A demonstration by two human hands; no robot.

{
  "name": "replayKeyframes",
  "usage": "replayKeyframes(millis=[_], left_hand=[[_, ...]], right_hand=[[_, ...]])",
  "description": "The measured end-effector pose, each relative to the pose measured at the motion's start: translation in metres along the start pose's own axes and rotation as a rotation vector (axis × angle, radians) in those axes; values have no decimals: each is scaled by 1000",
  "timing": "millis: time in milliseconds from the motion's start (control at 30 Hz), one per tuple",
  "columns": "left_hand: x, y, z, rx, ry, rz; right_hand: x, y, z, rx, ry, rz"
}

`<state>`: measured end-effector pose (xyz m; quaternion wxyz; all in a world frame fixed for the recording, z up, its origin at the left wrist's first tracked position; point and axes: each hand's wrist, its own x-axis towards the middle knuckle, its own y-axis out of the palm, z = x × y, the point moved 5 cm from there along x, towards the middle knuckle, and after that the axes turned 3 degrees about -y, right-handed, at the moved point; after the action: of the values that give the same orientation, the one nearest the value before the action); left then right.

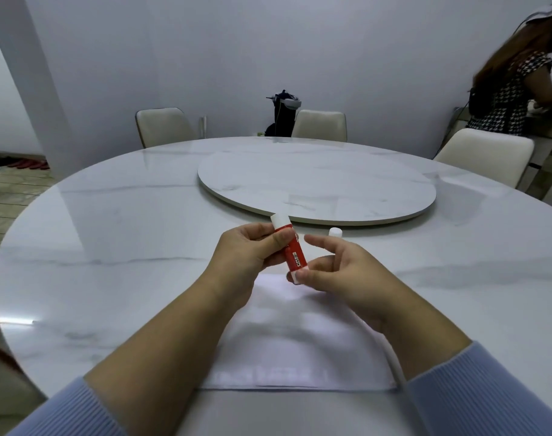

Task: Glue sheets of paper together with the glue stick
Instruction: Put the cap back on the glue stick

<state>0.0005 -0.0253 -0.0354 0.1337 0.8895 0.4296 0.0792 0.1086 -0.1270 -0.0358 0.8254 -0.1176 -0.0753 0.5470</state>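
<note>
A red glue stick (293, 251) with white ends is held tilted above the table, its far end pointing away from me. My left hand (252, 256) grips its upper body between thumb and fingers. My right hand (337, 269) pinches the white base at its near end with thumb and fingertips, the index finger stretched out. A small white cap (335, 232) stands upright on the table just beyond my right hand. White sheets of paper (300, 338) lie flat in a stack on the table under my forearms.
The round white marble table (127, 247) carries a raised turntable (315, 184) at its middle. Cream chairs (163, 127) stand around the far side. A person (517, 80) stands at a counter at the far right. A dark bag sits behind the far chair.
</note>
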Motion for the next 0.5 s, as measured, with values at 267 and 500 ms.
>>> replayKeyframes(millis=[267,500], left_hand=[[0,-1,-1,-10,3,-40],[-2,3,0,16,17,-47]], right_hand=[[3,4,-3,-5,27,41],[1,4,9,-319,-89,-227]])
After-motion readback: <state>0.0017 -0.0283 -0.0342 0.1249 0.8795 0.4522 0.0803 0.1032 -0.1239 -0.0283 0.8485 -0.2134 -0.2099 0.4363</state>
